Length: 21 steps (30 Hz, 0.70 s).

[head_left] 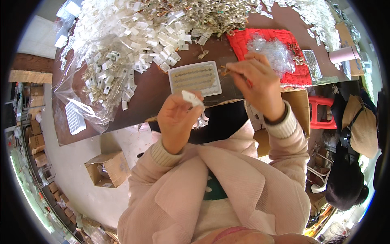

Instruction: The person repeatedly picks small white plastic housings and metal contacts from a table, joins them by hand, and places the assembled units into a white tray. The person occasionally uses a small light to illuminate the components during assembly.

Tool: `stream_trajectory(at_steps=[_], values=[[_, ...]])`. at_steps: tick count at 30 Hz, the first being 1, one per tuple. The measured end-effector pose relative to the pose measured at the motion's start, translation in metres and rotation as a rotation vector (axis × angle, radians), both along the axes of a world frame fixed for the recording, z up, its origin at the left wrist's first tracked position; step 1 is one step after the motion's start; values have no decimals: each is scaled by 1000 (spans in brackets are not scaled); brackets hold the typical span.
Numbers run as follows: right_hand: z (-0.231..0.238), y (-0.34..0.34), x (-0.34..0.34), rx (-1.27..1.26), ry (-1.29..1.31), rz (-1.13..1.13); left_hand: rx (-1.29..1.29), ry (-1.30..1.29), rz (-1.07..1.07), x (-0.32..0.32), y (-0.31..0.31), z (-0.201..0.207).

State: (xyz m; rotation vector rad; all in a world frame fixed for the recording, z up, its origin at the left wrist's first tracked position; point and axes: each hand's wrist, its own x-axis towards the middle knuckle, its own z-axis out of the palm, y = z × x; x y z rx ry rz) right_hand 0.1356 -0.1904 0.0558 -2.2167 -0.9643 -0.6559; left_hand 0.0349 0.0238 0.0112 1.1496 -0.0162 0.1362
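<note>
My left hand (pixel 175 118) is closed, pinching a small white plastic-looking piece (pixel 191 99) between thumb and fingers in front of the table's near edge. To its right and higher up, my right hand (pixel 260 79) is also closed. From its fingertips pokes a thin brownish-gold piece (pixel 224 71), too small to name for sure; a bit of red shows beneath the fingers. Between the two hands, on the table, lies a shallow white tray (pixel 219 83) holding rows of small beige pieces (pixel 194 76).
A big heap of white pieces (pixel 134 36) and clear plastic covers the table's left; metal parts (pixel 219 16) pile up behind. On a red cloth (pixel 239 40) sits a clear plastic bundle (pixel 270 53). Cardboard boxes (pixel 298 107) (pixel 115 166) stand below, near a red stool (pixel 321 112).
</note>
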Motion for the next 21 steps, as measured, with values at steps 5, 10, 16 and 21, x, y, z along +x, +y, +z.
stream_trajectory(at_steps=[5, 10, 16, 21], values=[[1, 28, -40, 13, -57, 37, -128, -48, 56, 12, -14, 8], [-7, 29, -52, 86, -32, 100, -334, 243, -166, 9, 3, 8], [-7, 27, -58, 94, -23, 191, -452, 299, -356, 7, 18, 1], [-8, 29, -63, 111, -7, 151, -352, 200, -267, 0, 14, 1]])
